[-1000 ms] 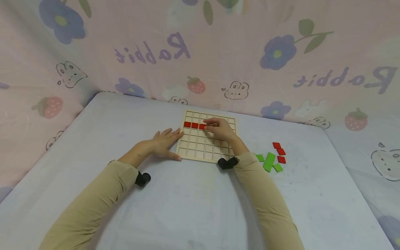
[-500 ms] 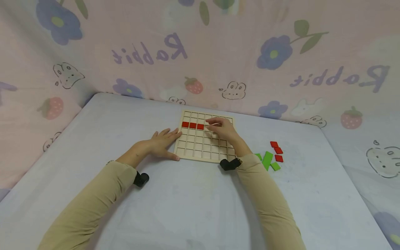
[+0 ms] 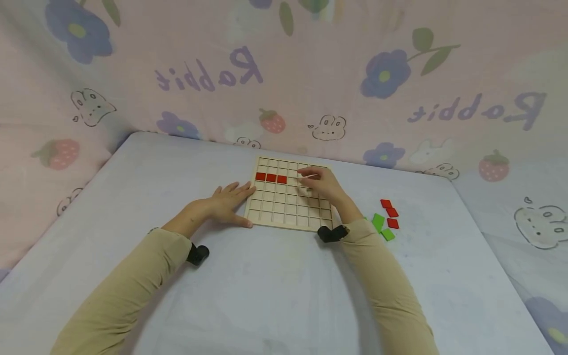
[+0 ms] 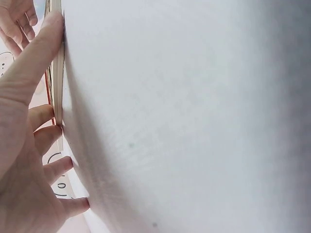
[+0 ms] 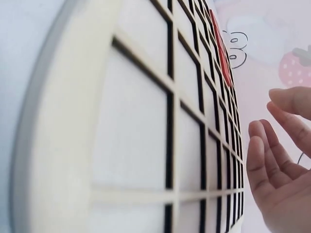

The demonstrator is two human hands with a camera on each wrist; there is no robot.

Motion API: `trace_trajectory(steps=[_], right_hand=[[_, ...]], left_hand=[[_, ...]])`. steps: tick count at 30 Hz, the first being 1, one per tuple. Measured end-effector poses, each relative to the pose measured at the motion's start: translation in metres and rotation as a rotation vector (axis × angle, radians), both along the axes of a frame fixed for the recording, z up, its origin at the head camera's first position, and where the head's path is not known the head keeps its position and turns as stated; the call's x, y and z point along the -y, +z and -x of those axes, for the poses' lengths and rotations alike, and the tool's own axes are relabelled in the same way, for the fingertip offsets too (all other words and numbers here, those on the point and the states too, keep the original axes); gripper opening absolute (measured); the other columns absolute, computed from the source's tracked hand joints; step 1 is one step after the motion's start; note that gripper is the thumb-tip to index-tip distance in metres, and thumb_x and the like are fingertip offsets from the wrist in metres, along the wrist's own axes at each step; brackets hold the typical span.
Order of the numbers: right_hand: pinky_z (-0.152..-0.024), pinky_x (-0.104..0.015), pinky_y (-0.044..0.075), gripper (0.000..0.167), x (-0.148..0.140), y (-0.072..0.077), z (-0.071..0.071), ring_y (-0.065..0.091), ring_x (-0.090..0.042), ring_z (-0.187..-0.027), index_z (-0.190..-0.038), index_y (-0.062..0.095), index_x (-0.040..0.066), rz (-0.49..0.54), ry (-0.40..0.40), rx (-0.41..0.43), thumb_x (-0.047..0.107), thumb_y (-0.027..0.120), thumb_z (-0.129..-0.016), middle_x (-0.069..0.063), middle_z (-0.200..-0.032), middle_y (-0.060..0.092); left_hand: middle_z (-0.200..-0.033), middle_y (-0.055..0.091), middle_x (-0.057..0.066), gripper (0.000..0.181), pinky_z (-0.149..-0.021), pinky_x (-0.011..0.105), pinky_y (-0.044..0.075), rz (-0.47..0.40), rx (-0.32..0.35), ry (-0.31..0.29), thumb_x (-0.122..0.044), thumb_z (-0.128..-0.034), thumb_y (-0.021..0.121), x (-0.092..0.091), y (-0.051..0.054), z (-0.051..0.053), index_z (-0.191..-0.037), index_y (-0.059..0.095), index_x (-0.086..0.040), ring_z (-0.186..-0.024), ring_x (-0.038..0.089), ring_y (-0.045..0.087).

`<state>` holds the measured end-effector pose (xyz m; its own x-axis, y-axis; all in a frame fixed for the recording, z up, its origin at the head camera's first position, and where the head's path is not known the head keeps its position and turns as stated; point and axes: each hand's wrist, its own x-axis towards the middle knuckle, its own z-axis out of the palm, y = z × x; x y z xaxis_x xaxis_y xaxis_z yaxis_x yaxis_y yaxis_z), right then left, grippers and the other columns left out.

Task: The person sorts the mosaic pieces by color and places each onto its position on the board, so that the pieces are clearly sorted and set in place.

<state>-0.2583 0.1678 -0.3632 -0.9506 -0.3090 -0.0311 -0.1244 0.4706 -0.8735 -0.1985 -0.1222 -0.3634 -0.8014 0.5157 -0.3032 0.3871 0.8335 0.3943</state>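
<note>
A light wooden grid board (image 3: pixel 284 207) lies on the white table, with three red square tiles (image 3: pixel 271 178) side by side in one row at its left. My left hand (image 3: pixel 226 204) rests with fingers spread against the board's left edge; the left wrist view shows its thumb (image 4: pixel 36 53) touching the rim. Over the right part of the grid hovers my right hand (image 3: pixel 326 185), its fingers loosely bent. In the right wrist view, a gap separates thumb and fingers (image 5: pixel 262 165), and nothing is seen between them.
Loose red tiles (image 3: pixel 392 212) lie on the table right of the board. Several green pieces (image 3: pixel 388 234) lie near them, partly hidden by the right sleeve (image 3: pixel 381 271). A patterned cloth (image 3: pixel 284 74) hangs behind the table (image 3: pixel 248 296).
My right hand has drawn away from the third red tile and shifted right, leaving that tile uncovered in its cell. The left hand stays at the board's edge. The head view has shifted slightly.
</note>
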Motion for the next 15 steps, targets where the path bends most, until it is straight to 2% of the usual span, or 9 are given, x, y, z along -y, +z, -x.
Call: trace_trajectory(steps=[5, 7, 12, 14, 15], right_hand=[[-0.092, -0.043, 0.049, 0.037, -0.007, 0.001, -0.001, 0.059, -0.032, -0.112, -0.127, 0.06, 0.001, -0.017, -0.019, -0.001, 0.014, 0.062, -0.093, -0.017, -0.133, 0.057], [-0.094, -0.045, 0.048, 0.037, -0.008, 0.009, -0.007, 0.057, -0.034, -0.114, -0.128, 0.058, -0.001, -0.02, -0.022, 0.016, 0.012, 0.061, -0.093, -0.019, -0.134, 0.055], [-0.095, -0.048, 0.048, 0.039, -0.018, 0.008, -0.009, 0.056, -0.037, -0.115, -0.13, 0.056, -0.002, -0.019, -0.025, 0.009, 0.011, 0.06, -0.094, -0.022, -0.134, 0.054], [-0.093, -0.047, 0.049, 0.039, -0.024, 0.0, -0.005, 0.057, -0.034, -0.113, -0.13, 0.057, 0.0, -0.028, -0.03, -0.009, 0.014, 0.06, -0.094, -0.02, -0.133, 0.055], [-0.092, -0.046, 0.049, 0.039, -0.026, 0.001, -0.006, 0.057, -0.034, -0.113, -0.13, 0.057, 0.0, -0.032, -0.032, -0.011, 0.014, 0.06, -0.094, -0.02, -0.133, 0.056]], left_hand=[[-0.162, 0.003, 0.012, 0.098, -0.113, 0.066, 0.001, 0.001, 0.004, -0.001, -0.049, -0.0847, 0.068, 0.0, 0.002, 0.0, -0.155, 0.012, -0.009, -0.147, 0.041, -0.001], [-0.162, 0.003, 0.013, 0.098, -0.113, 0.067, 0.001, 0.002, 0.006, -0.003, -0.049, -0.0848, 0.068, 0.0, 0.002, -0.001, -0.155, 0.012, -0.009, -0.147, 0.041, -0.001], [-0.162, 0.003, 0.013, 0.098, -0.113, 0.067, 0.0, -0.003, 0.006, -0.006, -0.05, -0.0847, 0.068, 0.0, 0.002, 0.0, -0.155, 0.012, -0.008, -0.147, 0.042, -0.001], [-0.162, 0.002, 0.013, 0.098, -0.113, 0.067, 0.0, -0.005, 0.006, -0.005, -0.049, -0.0845, 0.068, 0.001, 0.001, 0.0, -0.155, 0.012, -0.008, -0.147, 0.042, -0.001], [-0.162, 0.003, 0.013, 0.098, -0.113, 0.067, 0.0, -0.004, 0.004, -0.006, -0.049, -0.0845, 0.068, 0.001, 0.002, 0.0, -0.155, 0.012, -0.008, -0.147, 0.042, -0.001]])
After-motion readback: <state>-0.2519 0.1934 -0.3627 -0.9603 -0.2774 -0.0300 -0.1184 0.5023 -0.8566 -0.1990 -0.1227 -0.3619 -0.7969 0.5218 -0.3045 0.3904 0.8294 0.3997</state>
